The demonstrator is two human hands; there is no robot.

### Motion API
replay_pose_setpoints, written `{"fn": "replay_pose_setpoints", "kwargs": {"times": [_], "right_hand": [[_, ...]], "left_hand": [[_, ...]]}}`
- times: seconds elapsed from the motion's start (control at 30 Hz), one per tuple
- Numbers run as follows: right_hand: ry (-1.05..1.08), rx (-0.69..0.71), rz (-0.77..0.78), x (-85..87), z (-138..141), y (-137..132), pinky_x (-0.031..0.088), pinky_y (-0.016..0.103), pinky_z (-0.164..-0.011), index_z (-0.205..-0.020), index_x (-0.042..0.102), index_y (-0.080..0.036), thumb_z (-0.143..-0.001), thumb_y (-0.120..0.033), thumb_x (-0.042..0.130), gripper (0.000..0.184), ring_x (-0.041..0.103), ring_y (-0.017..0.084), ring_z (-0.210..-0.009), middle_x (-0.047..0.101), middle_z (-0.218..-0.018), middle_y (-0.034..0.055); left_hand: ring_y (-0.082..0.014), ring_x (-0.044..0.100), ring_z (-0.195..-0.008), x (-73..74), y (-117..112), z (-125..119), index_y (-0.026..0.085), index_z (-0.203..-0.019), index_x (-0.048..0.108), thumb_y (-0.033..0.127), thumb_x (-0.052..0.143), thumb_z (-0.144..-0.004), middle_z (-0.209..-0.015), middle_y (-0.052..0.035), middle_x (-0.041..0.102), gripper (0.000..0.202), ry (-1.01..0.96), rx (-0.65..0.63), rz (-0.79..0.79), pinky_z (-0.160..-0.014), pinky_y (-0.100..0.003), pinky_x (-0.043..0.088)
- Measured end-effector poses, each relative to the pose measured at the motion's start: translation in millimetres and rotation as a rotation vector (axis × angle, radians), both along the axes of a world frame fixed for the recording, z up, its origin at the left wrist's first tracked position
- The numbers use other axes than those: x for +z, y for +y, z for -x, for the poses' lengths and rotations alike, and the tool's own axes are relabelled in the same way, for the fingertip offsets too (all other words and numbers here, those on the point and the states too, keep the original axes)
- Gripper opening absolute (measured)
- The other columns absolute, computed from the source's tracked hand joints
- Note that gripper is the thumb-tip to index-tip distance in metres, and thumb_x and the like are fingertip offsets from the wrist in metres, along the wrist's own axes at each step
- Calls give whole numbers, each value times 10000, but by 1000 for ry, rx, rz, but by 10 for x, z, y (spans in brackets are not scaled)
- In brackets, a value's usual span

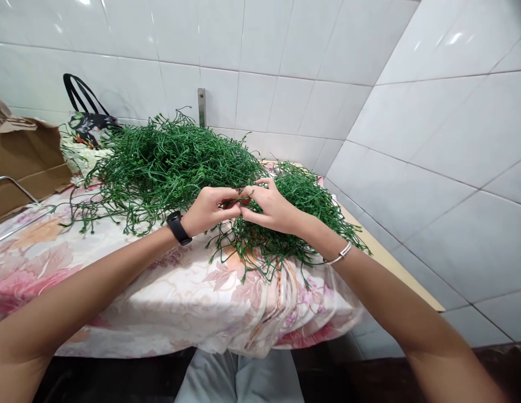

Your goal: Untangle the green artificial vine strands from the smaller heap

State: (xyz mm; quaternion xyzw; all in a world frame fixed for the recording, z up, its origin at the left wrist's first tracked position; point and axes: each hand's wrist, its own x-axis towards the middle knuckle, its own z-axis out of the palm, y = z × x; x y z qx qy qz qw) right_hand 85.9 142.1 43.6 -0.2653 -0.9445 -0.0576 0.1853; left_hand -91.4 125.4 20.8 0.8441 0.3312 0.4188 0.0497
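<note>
Over the table, my left hand [210, 210] and my right hand [272, 208] meet with their fingertips nearly touching. Pinched between them is a thin green stem [249, 196], mostly covered by the fingers. Behind my left hand rises a large heap of thin green plastic-looking stems [172, 159] with small forked tips. A smaller pile of the same stems [305, 198] lies under and beyond my right hand, some ends spilling toward the table's front edge.
A flowered cloth [130, 302] covers the table. On the left stand an open cardboard box [25, 162], a bent metal rod [23, 226] and a black floral bag [92, 126] with handles. White flowers [82, 154] lie by the bag. Tiled walls [437, 145] close off the back and right.
</note>
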Motion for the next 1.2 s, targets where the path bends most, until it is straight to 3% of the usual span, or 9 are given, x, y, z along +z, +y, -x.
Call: {"fn": "replay_pose_setpoints", "kwargs": {"times": [0.23, 0.53, 0.67, 0.77, 0.9, 1.07, 1.2], "right_hand": [[-44, 12, 13, -14, 2, 3, 162, 341, -959, -918, 456, -159, -874, -312, 293, 228, 517, 140, -838, 585, -866, 39], [44, 11, -77, -62, 29, -1, 205, 325, -907, -771, 450, -165, -860, -258, 318, 185, 493, 114, -737, 565, -763, 12], [155, -33, -134, -73, 81, -71, 221, 315, -861, -745, 469, -163, -851, -255, 335, 194, 474, 104, -688, 567, -710, -4], [220, -128, -210, -46, 56, -41, 230, 312, -830, -688, 464, -171, -850, -267, 336, 227, 448, 103, -651, 563, -681, -9], [266, -270, -194, 28, -64, 106, 235, 323, -810, -665, 470, -183, -855, -267, 325, 253, 465, 117, -666, 573, -683, -4], [183, -305, -290, 131, -161, 122, 202, 379, -855, -791, 582, -212, -864, -274, 333, 266, 504, 169, -881, 607, -887, 26], [48, -298, -317, 187, -161, 25, 193, 404, -885, -704, 627, -210, -826, -275, 405, 261, 494, 187, -942, 604, -919, 21]], "left_hand": [[-100, 449, -587, -47, 53, 44, 132, -744, 594, 261, 486, -786, -609, -4, 521, 173, 160, 49, -232, -566, -211, 330], [-117, 415, -546, 1, 34, 60, 148, -657, 527, 274, 411, -850, -579, -4, 518, 258, 452, 137, -642, -564, -249, 326], [-118, 387, -527, 9, -14, 41, 158, -626, 497, 268, 417, -845, -555, 2, 494, 258, 421, 156, -716, -549, -257, 314], [-107, 375, -518, -4, -80, 11, 163, -556, 449, 236, 423, -830, -525, 6, 456, 285, 228, 211, -583, -537, -252, 305], [-84, 368, -505, 29, -134, -19, 160, -531, 421, 239, 421, -820, -513, 18, 428, 300, -88, 228, -209, -507, -235, 287], [-93, 473, -577, 51, -10, -11, 148, -688, 549, 320, 410, -824, -624, -5, 545, 259, -387, -7, 273, -545, -226, 360], [-98, 528, -646, 42, 91, 8, 143, -738, 568, 275, 394, -822, -689, -12, 580, 234, -562, -109, 445, -615, -228, 409]]}}
